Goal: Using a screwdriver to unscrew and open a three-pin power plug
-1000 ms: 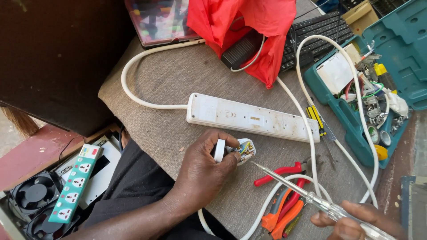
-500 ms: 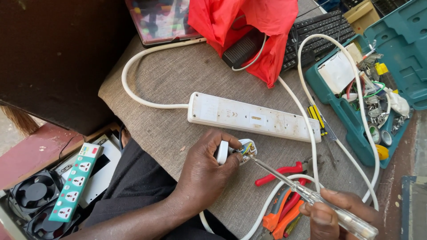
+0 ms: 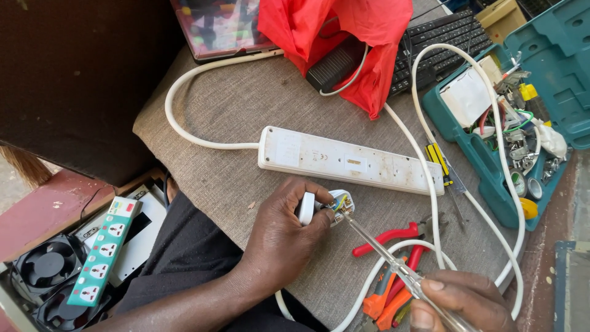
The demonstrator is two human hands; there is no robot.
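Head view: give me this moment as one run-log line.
left hand: grips opened white mains plug | right hand: holds clear-handled screwdriver, tip in plug | white power strip: flat on grey cloth

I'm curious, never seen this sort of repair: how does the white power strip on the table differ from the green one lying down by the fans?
The white power strip is longer and lies across the cloth-covered table; the green power strip is shorter and rests lower down, over the black fans. The white one has a thick white cable attached; no cable shows on the green. The green one's white sockets face up. Both are slim bars.

Power strip point(image 3: 350, 161) lies behind the held plug point(image 3: 335, 206), toolbox point(image 3: 522, 117) at right.
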